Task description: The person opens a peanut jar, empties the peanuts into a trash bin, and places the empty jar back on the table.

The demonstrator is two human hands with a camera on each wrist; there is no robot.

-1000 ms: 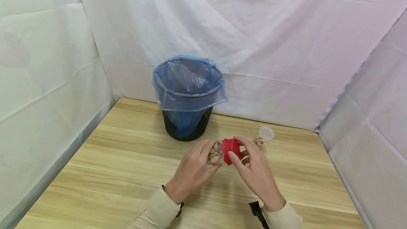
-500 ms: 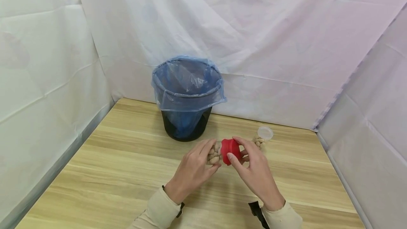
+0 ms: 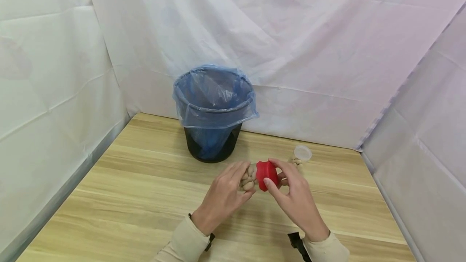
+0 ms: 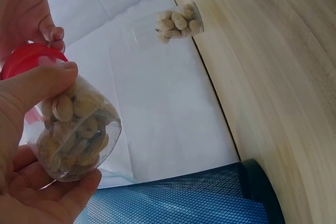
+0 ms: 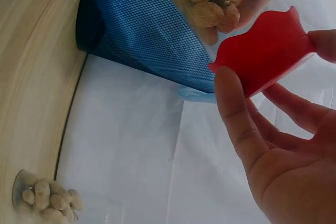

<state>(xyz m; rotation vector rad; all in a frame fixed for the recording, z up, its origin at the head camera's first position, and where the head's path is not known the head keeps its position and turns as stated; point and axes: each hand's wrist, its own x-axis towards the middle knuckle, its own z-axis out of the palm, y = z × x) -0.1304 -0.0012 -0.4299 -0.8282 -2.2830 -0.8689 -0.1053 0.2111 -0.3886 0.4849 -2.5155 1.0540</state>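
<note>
My left hand (image 3: 223, 191) grips a clear jar (image 4: 113, 135) with several peanuts in their shells (image 5: 205, 14) inside. The jar is tilted sideways over the table, its mouth end toward the right. A red lid (image 3: 267, 176) with a wavy edge sits at that end. My right hand (image 3: 300, 197) holds the lid, with the thumb on the near side and fingers on the far side. In the right wrist view, fingertips (image 5: 229, 85) press the lid's edge. The left thumb (image 4: 50, 80) lies along the jar, just below the lid.
Behind my right hand stands a second clear jar (image 4: 144, 29), partly filled with peanuts and topped by a clear lid (image 3: 303, 153). A black mesh bin (image 3: 194, 142) with a blue liner bag (image 3: 218, 120) stands at the back of the wooden table (image 3: 120, 189). White sheets (image 3: 309, 51) enclose the table.
Both hands, with the jar and red lid, have shifted very slightly right and toward me. The peanuts inside the jar have moved toward the lid. Both grips stay the same.
</note>
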